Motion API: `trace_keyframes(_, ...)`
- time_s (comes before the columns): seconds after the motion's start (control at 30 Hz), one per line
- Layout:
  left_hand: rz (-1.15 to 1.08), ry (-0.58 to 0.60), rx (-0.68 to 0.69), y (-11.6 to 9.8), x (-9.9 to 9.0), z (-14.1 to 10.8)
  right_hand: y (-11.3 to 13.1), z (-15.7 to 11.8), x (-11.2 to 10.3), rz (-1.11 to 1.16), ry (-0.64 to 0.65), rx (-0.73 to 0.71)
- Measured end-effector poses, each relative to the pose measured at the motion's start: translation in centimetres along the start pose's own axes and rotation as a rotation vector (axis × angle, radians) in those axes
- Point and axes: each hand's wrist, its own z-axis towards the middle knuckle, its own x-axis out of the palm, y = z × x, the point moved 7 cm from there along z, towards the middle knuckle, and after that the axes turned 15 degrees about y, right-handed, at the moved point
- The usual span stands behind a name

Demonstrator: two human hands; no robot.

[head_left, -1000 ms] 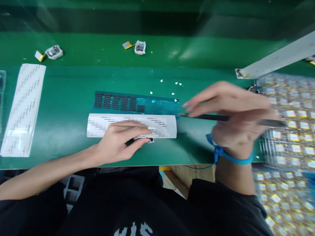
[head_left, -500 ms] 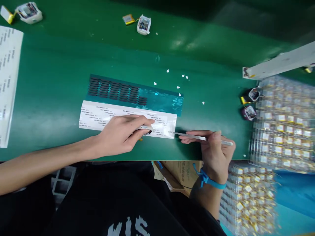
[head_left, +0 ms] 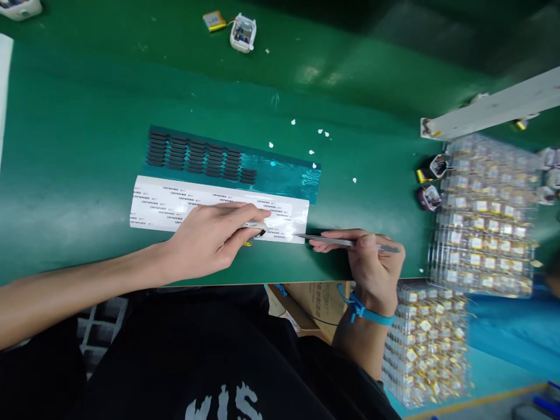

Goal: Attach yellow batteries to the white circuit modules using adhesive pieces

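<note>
My left hand is closed on a small white device housing, with a bit of yellow battery peeking out below the fingers. Most of the housing is hidden by that hand, which rests over a white printed adhesive sheet. In my right hand is a pair of metal tweezers. Their tips point left and reach the right end of the sheet; whether they grip anything is too small to tell. Just beyond the sheet lies a teal film strip bearing rows of black pads.
Small white stickers are scattered beyond the strip. An open white housing wired to a battery lies at the back. Stacked clear trays of parts stand at right, beside two dark housings. A white bar juts in above them.
The whole view has shifted, so the table things appear slightly left and higher. Both hands keep their holds, and the tweezer tips stay at the sheet's right end.
</note>
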Motion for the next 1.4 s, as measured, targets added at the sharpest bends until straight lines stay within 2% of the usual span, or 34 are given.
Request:
trace_keyframes(0.17,0.036,-0.008,0.005,0.0,0.1,0.0,1.0,0.9,0.5,-0.028,0.080,-0.035)
trace_keyframes(0.33,0.057,-0.014,0.005,0.1,0.2,0.0,1.0,0.9,0.1,-0.049,0.132,-0.073)
trace_keyframes(0.53,0.052,-0.006,0.006,0.1,0.3,-0.1,0.5,0.8,-0.8,0.031,0.045,-0.131)
trace_keyframes(0.7,0.046,0.019,-0.004,0.1,0.4,0.0,0.1,1.0,-0.9,0.012,-0.031,-0.027)
trace_keyframes(0.87,0.052,-0.002,0.004,0.1,0.4,0.0,0.7,1.5,0.0,-0.083,0.051,0.001)
trace_keyframes(1.07,0.048,-0.003,0.001,0.1,0.3,0.1,0.5,1.8,0.0,-0.005,0.151,0.009)
trace_keyframes(1.23,0.036,-0.047,0.002,0.2,0.4,0.0,0.8,2.2,-0.7,0.095,0.120,-0.098)
trace_keyframes(1.4,-0.019,-0.183,0.205,-2.0,-0.9,-0.8,3.7,3.7,-0.9,0.123,0.058,-0.270)
